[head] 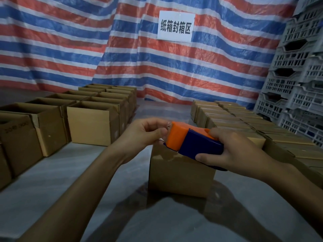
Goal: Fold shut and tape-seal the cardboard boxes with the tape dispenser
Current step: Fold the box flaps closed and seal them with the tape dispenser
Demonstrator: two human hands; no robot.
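The middle box (181,173) stands nearest the person. Just above its top is the tape dispenser (192,142), with the right grip (232,152) around its right end and the left grip (145,135) pinching the tape end (168,126) at its left. Left of the box run rows of open boxes (92,124). Right of it lie closed boxes (244,119), with stacked crates (297,75) beyond. Behind it hangs a tarp (70,41) bearing a sign (175,26).

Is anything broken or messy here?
Nothing stands out: open boxes sit in rows on the left, shut boxes on the right. The right hand holds the dispenser over one box; the left hand pinches its tape.
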